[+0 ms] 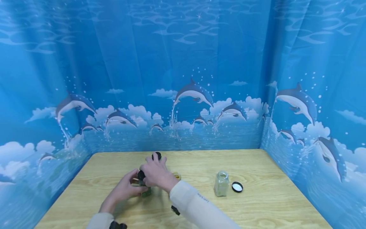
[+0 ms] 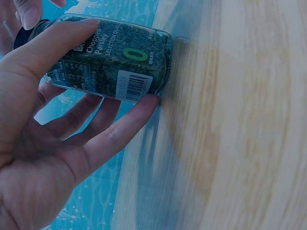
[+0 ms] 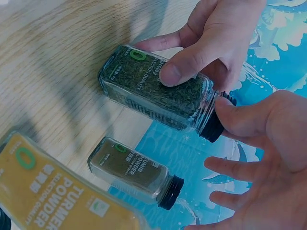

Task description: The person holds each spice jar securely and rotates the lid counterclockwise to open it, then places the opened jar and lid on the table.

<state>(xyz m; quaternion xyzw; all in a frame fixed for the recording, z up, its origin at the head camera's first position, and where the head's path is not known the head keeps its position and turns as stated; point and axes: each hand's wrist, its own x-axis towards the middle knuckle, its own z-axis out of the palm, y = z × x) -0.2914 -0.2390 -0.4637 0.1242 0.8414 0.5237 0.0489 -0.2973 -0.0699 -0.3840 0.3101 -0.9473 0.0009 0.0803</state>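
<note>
A glass jar of chopped parsley (image 2: pixel 120 57) with a black lid (image 3: pixel 211 122) is in my left hand (image 1: pixel 127 189), just above the wooden table. The left thumb lies across one side of the jar and the fingers support the other. My right hand (image 1: pixel 155 170) pinches the black lid between thumb and forefinger; its other fingers are spread off the jar. The lid sits on the jar's neck. A cumin powder jar (image 3: pixel 132 170) with a black lid stands behind the right hand. Beside that hand is a turmeric powder jar (image 3: pixel 53 191), its top uncapped in the head view.
On the right of the wooden table (image 1: pixel 266 203) stands an uncapped clear glass jar (image 1: pixel 221 184). A black-rimmed lid (image 1: pixel 237 187) lies beside it, white inside up. A blue dolphin-print curtain (image 1: pixel 183 63) hangs along the table's back and sides.
</note>
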